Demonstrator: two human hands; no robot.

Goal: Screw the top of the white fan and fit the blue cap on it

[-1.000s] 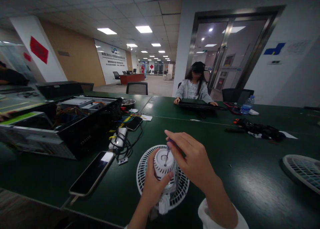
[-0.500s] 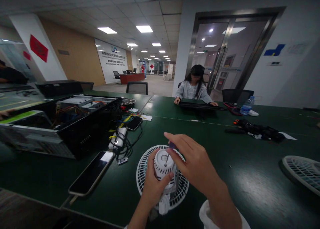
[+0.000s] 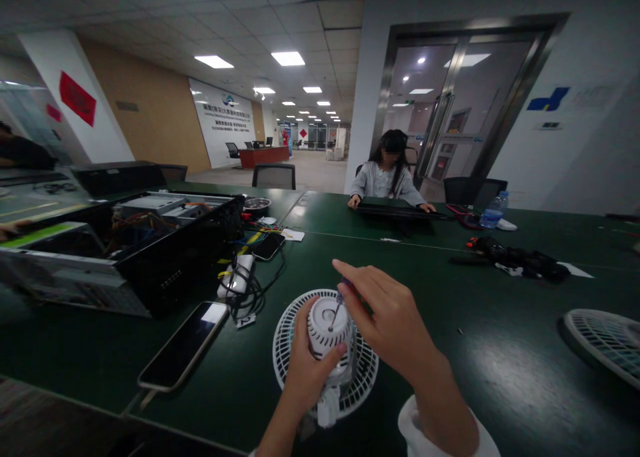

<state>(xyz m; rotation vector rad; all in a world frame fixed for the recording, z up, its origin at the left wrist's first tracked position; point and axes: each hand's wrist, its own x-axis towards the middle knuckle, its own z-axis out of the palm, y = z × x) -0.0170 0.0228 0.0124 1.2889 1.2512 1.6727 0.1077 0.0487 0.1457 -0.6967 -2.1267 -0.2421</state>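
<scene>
Lower centre of frame: left hand [image 3: 306,370] wraps the white ribbed plastic motor housing [image 3: 327,327], standing on the round white fan grille [image 3: 287,350] on the dark green surface [image 3: 500,350]. Right hand [image 3: 393,324] pinches a small purple-handled screwdriver [image 3: 340,300], tip on the housing top.

From here I make out only the thin metal shaft and a sliver of purple handle of the small screwdriver [image 3: 339,302]; the right hand [image 3: 395,324] covers the rest. The left hand [image 3: 305,370] hides the near side of the white ribbed plastic motor housing [image 3: 327,320]. The right edge cuts off the loose white round fan grille [image 3: 607,344]. I cannot read the lettering on the far white wall sign [image 3: 223,120]; it is too small.
</scene>
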